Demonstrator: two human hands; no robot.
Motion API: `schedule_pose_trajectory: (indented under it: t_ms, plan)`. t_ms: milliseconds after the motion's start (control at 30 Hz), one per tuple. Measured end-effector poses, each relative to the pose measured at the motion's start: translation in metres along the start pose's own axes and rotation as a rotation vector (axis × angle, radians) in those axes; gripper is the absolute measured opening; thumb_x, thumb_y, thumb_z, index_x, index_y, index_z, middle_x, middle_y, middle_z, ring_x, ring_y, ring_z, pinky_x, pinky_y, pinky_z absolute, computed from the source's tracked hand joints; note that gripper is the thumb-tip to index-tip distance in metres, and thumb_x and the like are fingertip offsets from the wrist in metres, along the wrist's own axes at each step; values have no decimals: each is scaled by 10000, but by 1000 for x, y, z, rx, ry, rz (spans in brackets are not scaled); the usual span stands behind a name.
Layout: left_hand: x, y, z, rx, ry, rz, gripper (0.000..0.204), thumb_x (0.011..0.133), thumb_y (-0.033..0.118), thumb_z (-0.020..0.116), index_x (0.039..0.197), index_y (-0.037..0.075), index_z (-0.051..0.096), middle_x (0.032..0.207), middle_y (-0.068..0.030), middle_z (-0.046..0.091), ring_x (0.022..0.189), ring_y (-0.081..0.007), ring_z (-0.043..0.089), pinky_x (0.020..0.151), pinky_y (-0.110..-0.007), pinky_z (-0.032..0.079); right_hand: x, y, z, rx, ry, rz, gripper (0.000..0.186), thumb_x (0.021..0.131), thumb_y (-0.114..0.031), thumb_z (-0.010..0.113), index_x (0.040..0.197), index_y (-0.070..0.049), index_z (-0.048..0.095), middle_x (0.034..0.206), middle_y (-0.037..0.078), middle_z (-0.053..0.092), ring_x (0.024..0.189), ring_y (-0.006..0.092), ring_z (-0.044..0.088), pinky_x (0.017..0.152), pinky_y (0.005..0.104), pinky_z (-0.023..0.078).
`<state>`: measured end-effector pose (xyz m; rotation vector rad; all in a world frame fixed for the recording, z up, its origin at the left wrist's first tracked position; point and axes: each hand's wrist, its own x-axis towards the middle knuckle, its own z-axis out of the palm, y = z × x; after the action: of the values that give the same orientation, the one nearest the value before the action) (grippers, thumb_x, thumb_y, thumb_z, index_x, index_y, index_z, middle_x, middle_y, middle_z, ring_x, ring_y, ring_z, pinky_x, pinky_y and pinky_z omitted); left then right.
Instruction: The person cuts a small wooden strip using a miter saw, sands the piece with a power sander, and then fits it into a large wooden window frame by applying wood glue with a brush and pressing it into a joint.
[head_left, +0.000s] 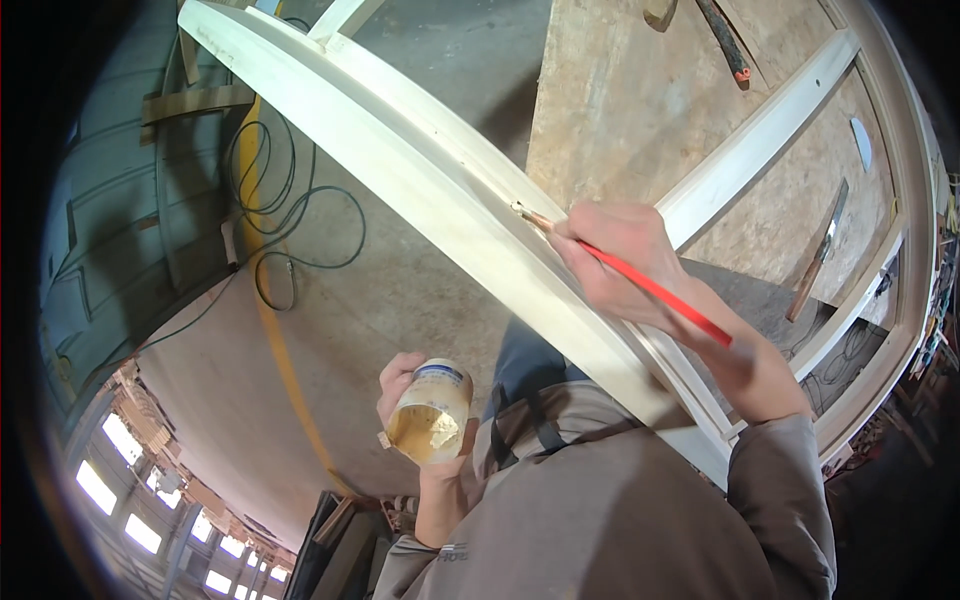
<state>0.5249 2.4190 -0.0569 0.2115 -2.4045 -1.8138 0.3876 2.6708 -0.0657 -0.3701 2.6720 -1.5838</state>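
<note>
My right hand (632, 258) grips a thin brush (660, 290) with a red handle, the fingers closed near its bristle end. The brush tip touches or hovers just over the inner ledge of a long, pale wooden frame (400, 175), which runs diagonally across in front of me. Lower down, on the near side of the frame, my left hand (396, 382) is wrapped around a whitish plastic jar (452, 392) with a blue band. The jar is tilted with its open mouth toward me, showing yellowish, paste-like contents and pale residue on the inner wall.
Pale crossbars (765, 135) join the frame's sides at right. Beyond lies a plywood board (610, 120) with a long flat tool (820, 250) and a dark stick-like piece (724, 42). A looped dark cable (352, 200) and yellow stripe (290, 372) are on the floor at left.
</note>
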Motion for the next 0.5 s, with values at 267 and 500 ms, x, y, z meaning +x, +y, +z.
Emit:
schedule_pose_trajectory:
  t_ms: [267, 500]
  plan:
    - [3, -2, -10, 80, -113, 81, 812, 662, 390, 872, 1301, 78, 480, 1222, -172, 515, 1124, -306, 508, 921, -426, 461, 1, -19, -6, 24, 0, -16, 89, 837, -10, 634, 752, -26, 609, 605, 141, 522, 520, 298, 527, 500, 363, 420]
    - [7, -7, -10, 44, -71, 163, 820, 662, 410, 873, 1302, 70, 490, 1224, -157, 501, 1129, -283, 491, 928, -387, 436, -47, -6, -25, -52, -92, -63, 51, 770, 29, 632, 744, -2, 600, 607, 134, 521, 543, 312, 562, 511, 380, 444]
